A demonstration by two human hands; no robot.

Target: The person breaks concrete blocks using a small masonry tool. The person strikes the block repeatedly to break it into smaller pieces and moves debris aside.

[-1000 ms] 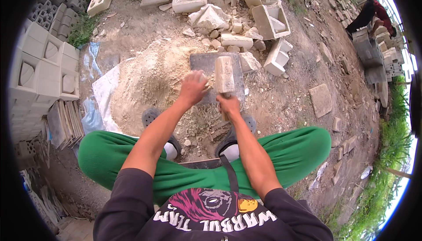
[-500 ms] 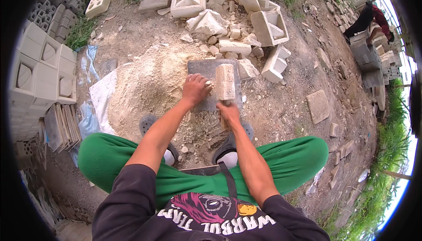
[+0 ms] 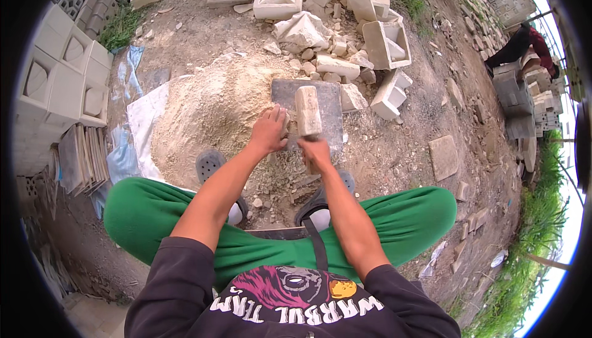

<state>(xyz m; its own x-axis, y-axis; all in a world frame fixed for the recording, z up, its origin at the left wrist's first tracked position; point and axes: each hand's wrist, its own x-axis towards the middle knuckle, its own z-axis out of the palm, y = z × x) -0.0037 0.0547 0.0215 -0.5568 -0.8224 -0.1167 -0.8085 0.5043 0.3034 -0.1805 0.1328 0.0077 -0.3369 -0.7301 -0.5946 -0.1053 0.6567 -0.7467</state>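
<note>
My right hand (image 3: 316, 154) grips the handle of a mallet with a pale, dusty block-shaped head (image 3: 308, 111). The mallet head is over a flat dark slab (image 3: 330, 100) on the ground between my feet. At the slab's left edge, my left hand (image 3: 269, 129) is closed round a small chunk of pale stone (image 3: 286, 123), mostly hidden by the fingers. A heap of crumbled pale stone (image 3: 203, 113) lies just left of this hand.
Broken cast blocks (image 3: 333, 65) and rubble lie beyond the slab. Stacked pale blocks (image 3: 58, 85) and upright thin boards (image 3: 83, 159) stand at left. A flat stone (image 3: 443, 158) lies at right. Another person (image 3: 521, 48) bends over blocks at far right.
The mallet head has shifted slightly left over the slab, and my left hand has drawn a little toward me. The whole view has shifted slightly. Both hands keep their hold.
</note>
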